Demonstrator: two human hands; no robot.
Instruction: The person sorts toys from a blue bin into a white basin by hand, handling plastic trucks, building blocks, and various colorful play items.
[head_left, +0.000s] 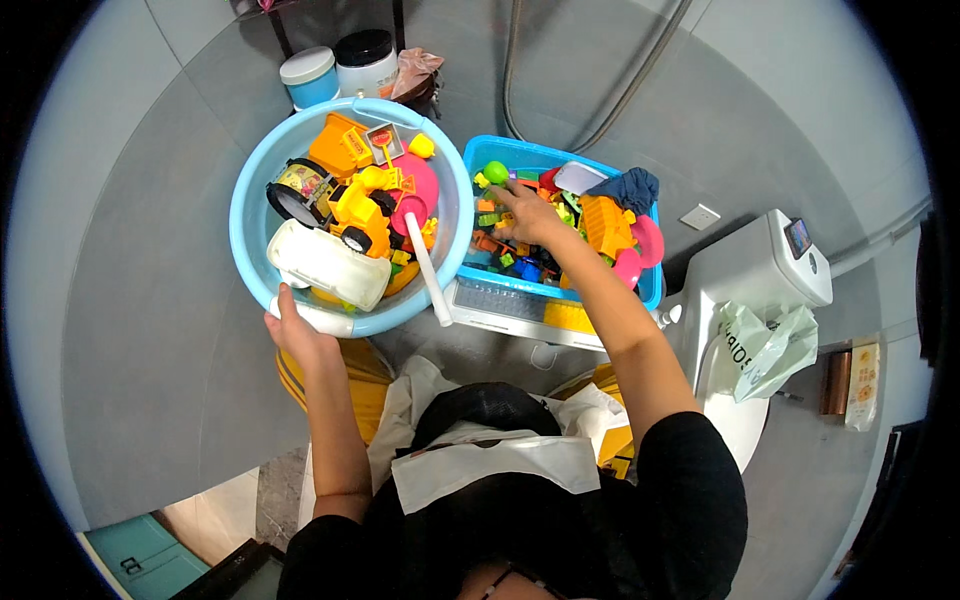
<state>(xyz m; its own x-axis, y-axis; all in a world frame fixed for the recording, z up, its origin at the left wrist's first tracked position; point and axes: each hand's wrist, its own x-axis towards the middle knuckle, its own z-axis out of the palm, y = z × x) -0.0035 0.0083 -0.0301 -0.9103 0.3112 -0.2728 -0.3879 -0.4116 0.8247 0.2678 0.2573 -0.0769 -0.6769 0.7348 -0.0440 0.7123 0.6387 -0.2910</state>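
My left hand (301, 328) grips the white handle section (319, 319) on the near rim of a round light-blue plastic basin (241, 217). Heaped inside the basin are a yellow toy truck (361, 217), a white plastic toy shell (330, 264), a toy drum (302, 192) and a pink toy with a white stick handle (428, 270). My right hand (529, 215) reaches over a blue rectangular bin (654, 289), its fingers spread among small coloured blocks (489, 219). Whether a block lies under the fingers is hidden. The bin also holds an orange toy piece (604, 225) and dark blue cloth (628, 190).
Two lidded jars (310, 77) stand behind the basin. A shower hose (634, 86) hangs on the wall above the bin. On the right is a white toilet (720, 262) with a plastic bag (776, 349) on it. A grey-white container (517, 311) sits below the bin's near side.
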